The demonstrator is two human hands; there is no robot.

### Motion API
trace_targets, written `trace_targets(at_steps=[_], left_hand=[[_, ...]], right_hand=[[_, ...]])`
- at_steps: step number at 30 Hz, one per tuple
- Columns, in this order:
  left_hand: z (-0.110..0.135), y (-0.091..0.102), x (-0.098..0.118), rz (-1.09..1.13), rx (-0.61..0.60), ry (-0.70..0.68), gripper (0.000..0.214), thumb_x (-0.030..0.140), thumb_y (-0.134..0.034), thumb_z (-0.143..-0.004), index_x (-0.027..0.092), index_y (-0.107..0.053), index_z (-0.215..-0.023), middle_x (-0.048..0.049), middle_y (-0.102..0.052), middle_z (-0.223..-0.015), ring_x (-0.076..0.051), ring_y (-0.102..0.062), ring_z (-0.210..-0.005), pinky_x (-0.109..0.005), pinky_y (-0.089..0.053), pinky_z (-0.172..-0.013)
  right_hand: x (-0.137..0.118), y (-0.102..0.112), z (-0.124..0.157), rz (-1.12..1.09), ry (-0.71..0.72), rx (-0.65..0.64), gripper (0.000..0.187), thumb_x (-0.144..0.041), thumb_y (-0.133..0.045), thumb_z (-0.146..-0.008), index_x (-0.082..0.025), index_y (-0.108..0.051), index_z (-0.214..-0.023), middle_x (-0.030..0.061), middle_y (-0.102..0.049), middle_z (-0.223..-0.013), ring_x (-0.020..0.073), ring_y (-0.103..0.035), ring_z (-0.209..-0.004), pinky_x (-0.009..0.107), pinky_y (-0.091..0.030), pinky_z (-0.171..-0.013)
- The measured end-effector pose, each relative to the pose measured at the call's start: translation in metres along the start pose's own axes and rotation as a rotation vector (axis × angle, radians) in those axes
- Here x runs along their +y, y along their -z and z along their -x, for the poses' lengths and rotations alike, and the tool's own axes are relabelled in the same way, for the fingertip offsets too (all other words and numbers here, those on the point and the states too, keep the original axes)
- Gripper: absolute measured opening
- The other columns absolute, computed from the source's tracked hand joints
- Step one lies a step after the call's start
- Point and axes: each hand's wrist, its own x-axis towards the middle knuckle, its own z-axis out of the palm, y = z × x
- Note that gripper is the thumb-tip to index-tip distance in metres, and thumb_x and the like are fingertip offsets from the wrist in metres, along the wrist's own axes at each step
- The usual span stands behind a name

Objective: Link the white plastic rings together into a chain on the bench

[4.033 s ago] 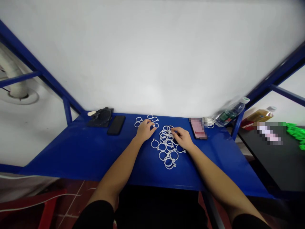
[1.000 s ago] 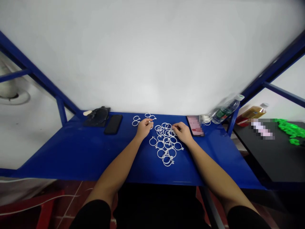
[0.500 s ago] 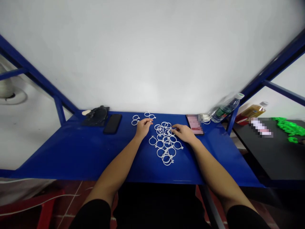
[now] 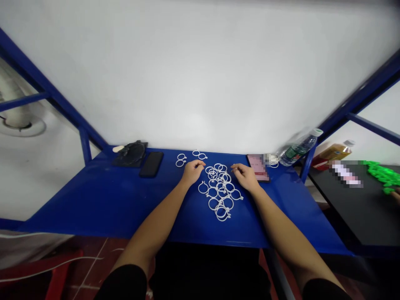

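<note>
A pile of thin white rings [image 4: 212, 203], each with a small clasp-like tab, lies spread over the blue table [image 4: 103, 200]. Left of the pile's top is my left hand [image 4: 193, 171], its fingers curled in and thumb pressed near the index finger; what they hold, if anything, is too small to make out. My right hand [image 4: 246, 176] rests at the upper right of the pile with bent, closed fingers, and their inside is hidden. Beyond my left hand lie a pair of linked-looking rings [image 4: 180, 163] and another pair [image 4: 202, 156] close to the wall.
A black phone [image 4: 151, 164] and a dark crumpled bag [image 4: 133, 153] lie at left. Right of my right hand is a phone with a lit pink screen [image 4: 258, 166]. A water bottle [image 4: 296, 151] leans in the corner. Green pieces [image 4: 383, 173] and a person's fingers [image 4: 396, 195] show on the black side table.
My right hand has drawn slightly away from the rings at the pile's edge. My left hand has come back from the far rings toward the pile. The view has shifted a little.
</note>
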Motion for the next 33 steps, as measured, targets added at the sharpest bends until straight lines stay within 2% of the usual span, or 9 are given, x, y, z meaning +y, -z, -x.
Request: trace_targets(at_steps=[3,6,12,18,23,26,29,31,33], left_hand=[[0.0,-0.001,-0.002,0.002,-0.035,-0.007,0.023,0.023,-0.058,-0.082,0.02,-0.079,-0.091,-0.0025,-0.077,-0.084,-0.02,-0.071,-0.081,-0.032,-0.053,-0.08],[0.0,-0.001,-0.002,-0.023,-0.047,-0.001,0.023,0.022,-0.059,-0.081,0.02,-0.079,-0.091,-0.0025,-0.078,-0.084,-0.019,-0.07,-0.078,-0.031,-0.054,-0.076],[0.002,0.0,0.002,-0.079,-0.043,0.004,0.024,0.017,-0.057,-0.078,0.02,-0.079,-0.085,-0.0019,-0.077,-0.08,-0.018,-0.068,-0.071,-0.03,-0.052,-0.069],[0.004,-0.001,0.005,-0.13,-0.095,-0.049,0.025,0.013,-0.056,-0.079,0.021,-0.079,-0.08,-0.002,-0.078,-0.084,-0.02,-0.071,-0.079,-0.032,-0.055,-0.077],[0.004,0.001,0.006,-0.216,-0.12,-0.154,0.026,0.008,-0.056,-0.079,0.022,-0.078,-0.075,-0.0022,-0.078,-0.085,-0.021,-0.072,-0.09,-0.035,-0.055,-0.092],[0.003,0.001,0.005,-0.236,-0.142,-0.174,0.03,0.005,-0.053,-0.08,0.022,-0.078,-0.075,-0.0019,-0.078,-0.085,-0.02,-0.072,-0.09,-0.036,-0.056,-0.094],[0.002,0.0,0.002,-0.258,-0.159,-0.173,0.033,0.003,-0.052,-0.08,0.022,-0.078,-0.076,-0.0018,-0.078,-0.087,-0.02,-0.072,-0.092,-0.036,-0.056,-0.094],[0.003,-0.001,0.0,-0.237,-0.155,-0.159,0.032,0.004,-0.054,-0.083,0.022,-0.08,-0.086,-0.0023,-0.08,-0.091,-0.02,-0.073,-0.094,-0.035,-0.057,-0.092],[0.004,-0.002,-0.002,-0.181,-0.145,-0.146,0.035,0.006,-0.056,-0.086,0.022,-0.079,-0.107,-0.0028,-0.081,-0.099,-0.019,-0.074,-0.095,-0.034,-0.058,-0.09]], right_hand=[[0.009,-0.002,-0.002,-0.062,-0.016,0.037,0.028,-0.033,-0.051,-0.096,-0.021,-0.075,-0.108,0.005,-0.079,-0.091,0.0216,-0.072,-0.079,0.035,-0.056,-0.076],[0.013,-0.004,-0.004,-0.093,-0.029,0.045,0.029,-0.031,-0.049,-0.095,-0.021,-0.074,-0.106,0.0047,-0.078,-0.089,0.0221,-0.073,-0.082,0.036,-0.057,-0.079],[0.01,-0.003,-0.005,-0.079,-0.01,0.044,0.029,-0.023,-0.047,-0.085,-0.022,-0.076,-0.087,0.0033,-0.077,-0.082,0.023,-0.072,-0.08,0.038,-0.056,-0.081],[0.005,-0.001,-0.005,-0.058,0.043,0.091,0.028,-0.019,-0.045,-0.081,-0.023,-0.071,-0.074,0.0034,-0.074,-0.079,0.0219,-0.068,-0.076,0.036,-0.054,-0.078],[0.001,-0.004,-0.002,-0.142,-0.006,0.013,0.028,-0.019,-0.043,-0.087,-0.022,-0.07,-0.096,0.0009,-0.072,-0.076,0.0205,-0.067,-0.071,0.034,-0.054,-0.073],[0.001,-0.005,0.0,-0.149,-0.03,-0.027,0.034,-0.019,-0.044,-0.09,-0.022,-0.067,-0.115,0.0009,-0.074,-0.081,0.0198,-0.068,-0.07,0.033,-0.055,-0.071],[0.003,-0.006,0.0,-0.115,-0.013,-0.039,0.04,-0.019,-0.045,-0.09,-0.022,-0.064,-0.126,0.0025,-0.077,-0.089,0.0199,-0.07,-0.072,0.033,-0.056,-0.073],[0.006,-0.007,-0.001,-0.088,0.0,-0.05,0.041,-0.019,-0.047,-0.09,-0.021,-0.064,-0.127,0.0029,-0.078,-0.091,0.0203,-0.071,-0.076,0.034,-0.057,-0.076],[0.008,-0.008,-0.002,-0.062,0.005,-0.057,0.041,-0.018,-0.048,-0.089,-0.022,-0.066,-0.126,0.0031,-0.079,-0.092,0.021,-0.073,-0.081,0.036,-0.057,-0.08]])
